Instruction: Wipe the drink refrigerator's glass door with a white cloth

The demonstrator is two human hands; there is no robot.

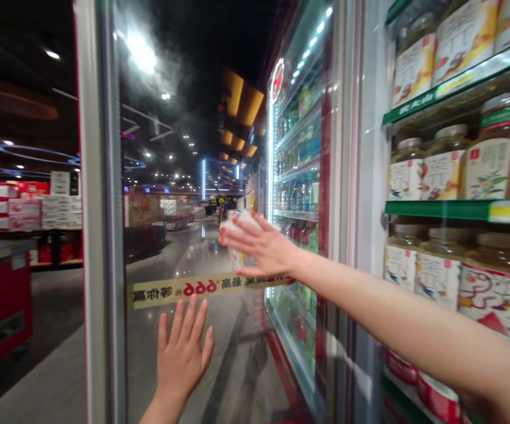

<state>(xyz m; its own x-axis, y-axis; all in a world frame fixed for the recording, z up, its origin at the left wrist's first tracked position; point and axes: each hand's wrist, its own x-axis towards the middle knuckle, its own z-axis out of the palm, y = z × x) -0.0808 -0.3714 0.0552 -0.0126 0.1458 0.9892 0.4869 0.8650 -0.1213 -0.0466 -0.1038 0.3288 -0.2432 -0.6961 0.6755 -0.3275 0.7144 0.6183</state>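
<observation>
A tall glass door (149,365) in a metal frame (100,235) stands swung open before me. Low on its pane, my left hand (182,344) lies flat with fingers apart and nothing in it. My right hand (266,247) reaches across from the right with fingers stretched out, somewhat blurred. A white patch, which looks like a cloth (248,222), shows under its fingers against the glass. Between the hands runs a yellowish sticker strip (158,294), its print reversed from this side.
Right, drink jars (444,162) fill green-edged cooler shelves (436,208). Beyond the glass, another lit drinks cooler (297,171) lines an aisle floor (202,235). Left are stacked boxes (29,203) and a red chest unit (1,312).
</observation>
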